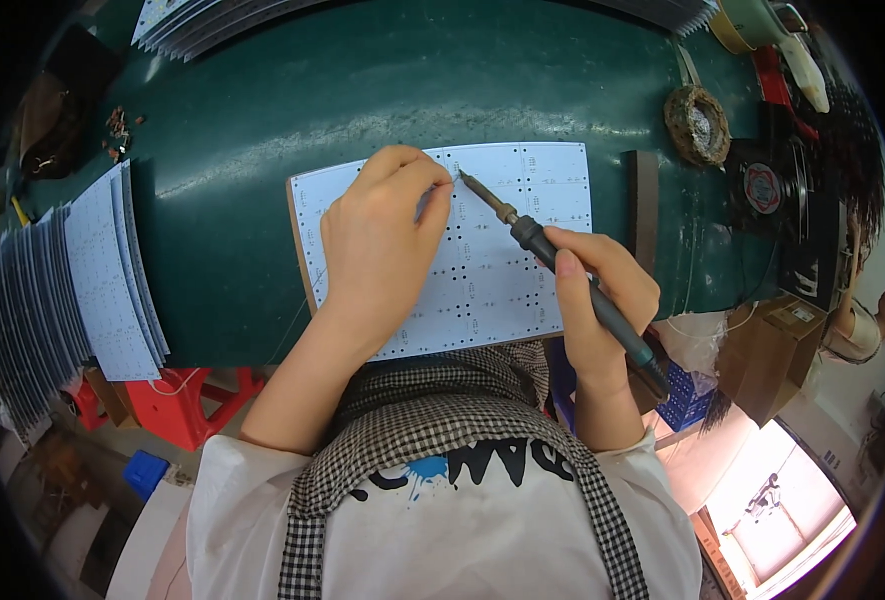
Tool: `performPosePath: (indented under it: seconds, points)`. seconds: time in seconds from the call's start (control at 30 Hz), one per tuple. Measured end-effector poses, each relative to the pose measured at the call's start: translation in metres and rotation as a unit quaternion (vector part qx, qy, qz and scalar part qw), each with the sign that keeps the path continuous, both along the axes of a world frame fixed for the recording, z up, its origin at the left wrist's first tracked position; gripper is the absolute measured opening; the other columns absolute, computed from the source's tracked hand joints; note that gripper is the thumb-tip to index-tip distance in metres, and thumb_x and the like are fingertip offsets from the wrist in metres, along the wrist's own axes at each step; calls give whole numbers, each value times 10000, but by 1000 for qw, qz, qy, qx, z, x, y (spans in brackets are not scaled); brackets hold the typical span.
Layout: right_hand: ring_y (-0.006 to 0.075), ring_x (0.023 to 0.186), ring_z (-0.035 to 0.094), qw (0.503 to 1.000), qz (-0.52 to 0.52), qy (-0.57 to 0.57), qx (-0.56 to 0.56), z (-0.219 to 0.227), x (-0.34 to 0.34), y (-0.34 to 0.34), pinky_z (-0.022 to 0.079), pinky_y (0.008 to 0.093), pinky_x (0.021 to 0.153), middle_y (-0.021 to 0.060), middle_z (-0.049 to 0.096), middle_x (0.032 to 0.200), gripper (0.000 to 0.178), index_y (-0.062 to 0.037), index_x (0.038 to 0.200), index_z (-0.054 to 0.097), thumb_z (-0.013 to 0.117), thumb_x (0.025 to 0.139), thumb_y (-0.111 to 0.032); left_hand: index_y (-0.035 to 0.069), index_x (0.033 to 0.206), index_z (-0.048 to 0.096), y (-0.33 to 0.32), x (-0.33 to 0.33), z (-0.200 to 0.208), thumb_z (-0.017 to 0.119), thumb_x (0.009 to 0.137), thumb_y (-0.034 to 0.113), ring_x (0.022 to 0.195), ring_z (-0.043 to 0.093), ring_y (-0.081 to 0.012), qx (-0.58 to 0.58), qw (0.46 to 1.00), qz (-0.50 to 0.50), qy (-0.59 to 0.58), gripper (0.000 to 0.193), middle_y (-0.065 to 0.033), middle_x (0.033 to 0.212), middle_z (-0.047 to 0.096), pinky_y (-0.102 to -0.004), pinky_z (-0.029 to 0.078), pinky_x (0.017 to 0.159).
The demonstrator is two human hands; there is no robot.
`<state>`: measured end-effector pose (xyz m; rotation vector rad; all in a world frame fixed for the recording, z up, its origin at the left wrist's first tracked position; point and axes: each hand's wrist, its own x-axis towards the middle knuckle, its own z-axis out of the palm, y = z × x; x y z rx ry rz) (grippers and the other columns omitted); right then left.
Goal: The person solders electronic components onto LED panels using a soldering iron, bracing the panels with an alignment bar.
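A white circuit board panel (498,235) with rows of small dark holes and marks lies on the green table before me. My right hand (603,300) grips a soldering iron (533,238) by its dark handle, its tip slanting up and left to the panel's upper middle. Close to that tip, my left hand (388,235) is closed in a pinch over the panel. A thin strand of solder wire (291,328) runs up beside my left wrist; the bit between the fingertips is too small to see clearly.
Stacked white panels stand at the left (113,270) and along the far edge (213,30). Right of the board lie a dark bar (644,205), a round tip-cleaning holder (698,125) and a black device (763,190). A red stool (178,400) is below the table edge.
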<state>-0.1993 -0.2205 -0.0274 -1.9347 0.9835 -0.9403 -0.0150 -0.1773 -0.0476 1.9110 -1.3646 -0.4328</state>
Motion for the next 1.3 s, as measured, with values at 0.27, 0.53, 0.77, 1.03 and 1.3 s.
performPosePath:
  seconds: [0.27, 0.53, 0.77, 1.03, 1.3]
  points:
    - [228, 661, 653, 1000, -9, 5, -17, 5, -14, 9, 503, 285, 613, 152, 671, 787, 152, 51, 922, 664, 624, 780, 13, 26, 830, 593, 11, -2, 9, 644, 785, 51, 657, 619, -241, 9, 1000, -24, 1, 72, -59, 934, 638, -339, 484, 577]
    - [237, 658, 656, 1000, 15, -2, -9, 3, -16, 12, 508, 294, 607, 151, 670, 775, 140, 45, 903, 664, 629, 775, 0, 13, 831, 581, 17, -15, 3, 621, 772, 5, 607, 613, -246, 0, 1000, -11, 10, 72, -76, 898, 632, -325, 485, 536]
    - [241, 652, 659, 1000, 23, 2, -21, 2, -14, 15, 510, 296, 601, 148, 669, 758, 152, 36, 904, 669, 635, 761, -2, 12, 818, 623, 18, -17, -1, 650, 782, 45, 611, 621, -240, -1, 1000, -9, -8, 56, -66, 939, 633, -331, 491, 547]
    - [235, 631, 655, 999, 11, -2, -30, 2, -24, 27, 510, 297, 585, 150, 663, 733, 152, 44, 891, 670, 630, 753, -7, 12, 837, 592, 30, -22, 10, 644, 775, 26, 631, 619, -247, 48, 998, -19, 24, 82, -80, 958, 621, -326, 487, 551]
    - [230, 622, 651, 999, 16, -6, -27, 0, -28, 33, 509, 297, 578, 138, 660, 712, 149, 46, 880, 673, 626, 750, -12, 14, 888, 593, 40, -29, 1, 634, 788, 2, 658, 576, -163, 11, 999, -12, 29, 109, -82, 1017, 636, -264, 448, 547]
